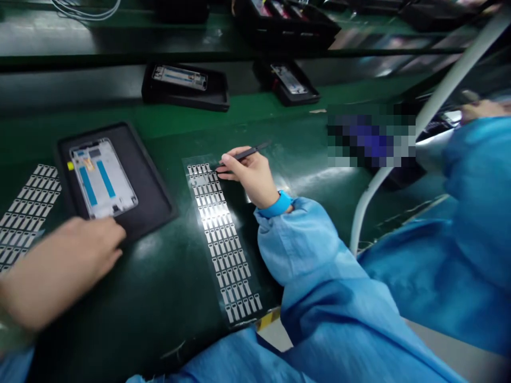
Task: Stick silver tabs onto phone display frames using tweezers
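Observation:
My right hand (251,173) is closed around black tweezers (245,153), their tip low over the top rows of a clear sheet of small silvery stickers (217,229). My left hand (75,260) is smeared by motion at the near edge of a black tray (154,197); its fingers look bent, but whether they grip the tray does not show. Inside that tray lies a phone frame (122,183) with two blue strips and a yellow tab at its left side. Another sheet of stickers (34,199) is partly hidden behind my left hand.
Two more black trays with phone frames, one left (186,98) and one right (305,98), sit farther back. A black box (279,32) stands on the rear ledge. At right, a pale curved tube (361,207) rises before another person's blue sleeve (479,159).

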{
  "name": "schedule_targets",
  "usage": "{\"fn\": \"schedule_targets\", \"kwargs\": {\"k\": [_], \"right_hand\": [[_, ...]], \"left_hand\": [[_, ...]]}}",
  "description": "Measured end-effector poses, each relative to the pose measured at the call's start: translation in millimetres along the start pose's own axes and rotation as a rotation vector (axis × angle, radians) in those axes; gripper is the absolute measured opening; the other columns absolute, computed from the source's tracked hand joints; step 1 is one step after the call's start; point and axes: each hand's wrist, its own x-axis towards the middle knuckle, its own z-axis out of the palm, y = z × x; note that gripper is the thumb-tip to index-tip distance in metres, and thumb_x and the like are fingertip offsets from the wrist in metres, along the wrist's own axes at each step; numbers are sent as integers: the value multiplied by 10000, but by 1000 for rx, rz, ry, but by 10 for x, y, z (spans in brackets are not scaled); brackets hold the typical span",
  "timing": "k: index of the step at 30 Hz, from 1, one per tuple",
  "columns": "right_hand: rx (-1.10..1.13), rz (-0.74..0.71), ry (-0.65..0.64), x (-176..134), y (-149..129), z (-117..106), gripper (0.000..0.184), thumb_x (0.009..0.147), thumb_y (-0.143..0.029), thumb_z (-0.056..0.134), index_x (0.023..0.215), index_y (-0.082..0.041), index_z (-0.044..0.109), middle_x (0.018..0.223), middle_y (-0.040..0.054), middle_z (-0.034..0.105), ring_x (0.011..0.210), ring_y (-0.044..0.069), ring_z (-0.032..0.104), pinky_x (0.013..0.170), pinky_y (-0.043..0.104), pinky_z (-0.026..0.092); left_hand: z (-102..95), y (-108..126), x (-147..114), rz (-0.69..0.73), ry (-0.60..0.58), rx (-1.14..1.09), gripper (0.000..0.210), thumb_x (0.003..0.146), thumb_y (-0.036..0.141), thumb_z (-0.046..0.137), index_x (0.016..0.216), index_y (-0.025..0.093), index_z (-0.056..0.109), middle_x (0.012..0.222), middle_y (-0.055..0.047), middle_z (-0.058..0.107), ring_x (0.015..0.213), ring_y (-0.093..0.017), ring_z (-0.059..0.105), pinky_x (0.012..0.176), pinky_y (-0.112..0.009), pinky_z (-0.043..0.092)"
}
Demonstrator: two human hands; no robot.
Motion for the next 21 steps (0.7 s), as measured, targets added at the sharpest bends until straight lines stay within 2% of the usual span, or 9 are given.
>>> {"fn": "schedule_targets", "kwargs": {"k": [1,3,5,7,9,10,13,16,21], "right_hand": [[-10,-1,28,15,5,25,316,704,-389,722,854,-172,548,746,-17,614,682,111,683,628,236,602],[-46,1,66,51,9,65,261,720,-345,699,832,-170,541,700,-20,603,638,111,677,600,235,600],[-92,-4,76,79,17,83,233,726,-327,689,812,-166,544,665,-16,599,617,118,675,583,237,599],[-128,-9,54,96,30,82,236,730,-336,690,805,-163,548,654,-7,607,610,122,675,572,233,598],[-142,-8,28,105,39,76,247,728,-341,698,800,-164,543,650,-7,610,595,116,669,561,223,594],[-141,-6,16,107,41,75,250,726,-338,702,799,-164,539,650,-9,610,587,111,665,556,219,592],[-113,-6,-6,112,36,80,251,725,-328,707,803,-159,539,653,-11,612,586,103,660,555,210,586],[-84,0,-4,117,33,89,240,729,-317,706,797,-152,545,646,-15,610,581,96,656,549,198,579],[-66,0,-15,133,37,107,210,735,-287,700,787,-158,543,634,-26,610,569,92,654,544,195,573]], "left_hand": [[37,215,-123,53,-102,42,230,843,123,418,765,233,604,736,-4,615,638,-199,585,622,-365,464],[80,599,-301,146,-157,90,290,793,57,399,830,220,637,781,-28,657,686,-215,620,659,-381,493],[65,858,-346,230,-251,-12,213,763,108,508,869,214,659,816,-29,690,724,-220,651,694,-372,520],[1,960,-237,279,-330,-148,109,779,234,610,871,224,666,792,-8,692,690,-203,652,673,-347,533],[-58,933,5,270,-294,-203,190,846,340,584,980,227,654,892,-22,696,755,-200,658,676,-340,539],[-65,890,158,254,-219,-188,247,890,360,526,1059,215,633,987,-49,690,839,-208,659,716,-349,540],[38,737,632,252,3,-62,456,924,439,451,1255,136,528,1334,-149,538,1273,-298,462,1028,-497,399],[246,633,980,236,6,5,560,925,515,396,1334,139,468,1448,-157,418,1389,-344,286,1104,-616,218],[428,578,1156,209,-28,4,575,937,542,317,1317,150,496,1424,-151,454,1358,-329,349,1125,-629,123]]}}
